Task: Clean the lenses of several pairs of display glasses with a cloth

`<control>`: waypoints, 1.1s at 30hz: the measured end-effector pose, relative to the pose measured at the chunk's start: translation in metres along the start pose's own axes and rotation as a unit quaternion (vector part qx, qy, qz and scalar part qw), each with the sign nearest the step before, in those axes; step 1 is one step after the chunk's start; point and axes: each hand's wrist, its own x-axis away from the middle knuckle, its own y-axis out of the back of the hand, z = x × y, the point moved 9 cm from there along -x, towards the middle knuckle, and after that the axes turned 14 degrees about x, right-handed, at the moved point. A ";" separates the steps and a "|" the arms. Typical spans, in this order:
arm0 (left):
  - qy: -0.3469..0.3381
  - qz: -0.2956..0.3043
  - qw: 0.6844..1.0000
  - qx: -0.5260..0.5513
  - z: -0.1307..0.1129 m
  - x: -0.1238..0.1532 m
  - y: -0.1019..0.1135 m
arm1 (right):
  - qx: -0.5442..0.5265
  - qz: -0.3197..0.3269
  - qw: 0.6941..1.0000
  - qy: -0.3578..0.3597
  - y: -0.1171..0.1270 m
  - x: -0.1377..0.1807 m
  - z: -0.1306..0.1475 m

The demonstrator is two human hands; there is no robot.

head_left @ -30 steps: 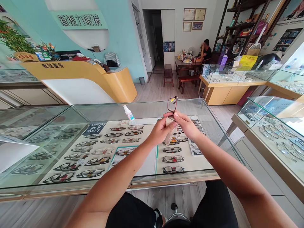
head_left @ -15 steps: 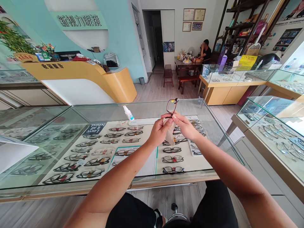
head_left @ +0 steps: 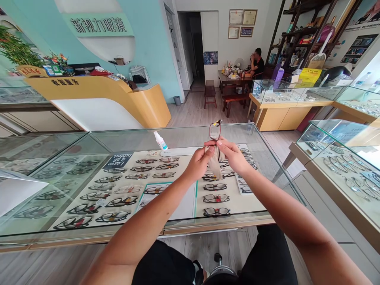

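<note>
Above the glass display case, both hands meet around a pair of dark red eyeglasses (head_left: pixel 215 130), held on end with one lens upward. A pale beige cloth (head_left: pixel 214 166) hangs down between the hands. My left hand (head_left: pixel 199 161) is closed, its thumb and fingers pressing the cloth against the lower part of the glasses. My right hand (head_left: pixel 233 155) pinches the frame near its middle; the cloth and fingers hide the lower lens. A small white spray bottle (head_left: pixel 160 141) stands on the glass to the left, beyond my left hand.
Rows of eyeglasses (head_left: pixel 215 198) lie inside the glass case (head_left: pixel 175 222) under my arms. Another display case (head_left: pixel 308 158) stands at the right. A wooden counter (head_left: pixel 151 105) is at the far left. A person (head_left: pixel 257 65) sits at a back table.
The glasses have turned slightly and shifted a little, so the upper lens faces me at another angle. My right fingers have moved slightly along the frame; the cloth hangs slightly differently.
</note>
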 end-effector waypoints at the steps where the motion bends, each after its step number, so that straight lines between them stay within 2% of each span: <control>1: 0.006 0.009 1.000 0.012 0.002 0.000 0.000 | -0.017 -0.004 1.000 -0.004 0.001 0.000 -0.001; 7: 0.054 0.079 0.993 0.072 0.004 0.001 -0.008 | -0.124 0.009 0.991 -0.057 -0.003 -0.001 -0.012; 14: 0.068 0.119 0.988 0.069 -0.005 0.004 -0.017 | -0.106 -0.002 0.990 -0.088 0.000 0.000 -0.019; 18: 0.063 0.096 0.990 0.087 -0.004 0.005 -0.022 | -0.094 0.007 0.993 -0.074 -0.004 0.002 -0.015; 26: 0.013 -0.033 0.999 0.036 -0.011 0.009 -0.004 | -0.050 0.037 0.998 0.003 -0.015 0.008 0.013; 30: 0.019 -0.039 0.999 0.028 -0.008 0.010 -0.003 | -0.037 0.025 0.999 -0.007 -0.013 0.008 0.011; 33: 0.025 -0.010 0.999 0.042 -0.002 0.007 -0.004 | -0.037 0.003 0.999 -0.022 -0.008 0.007 0.005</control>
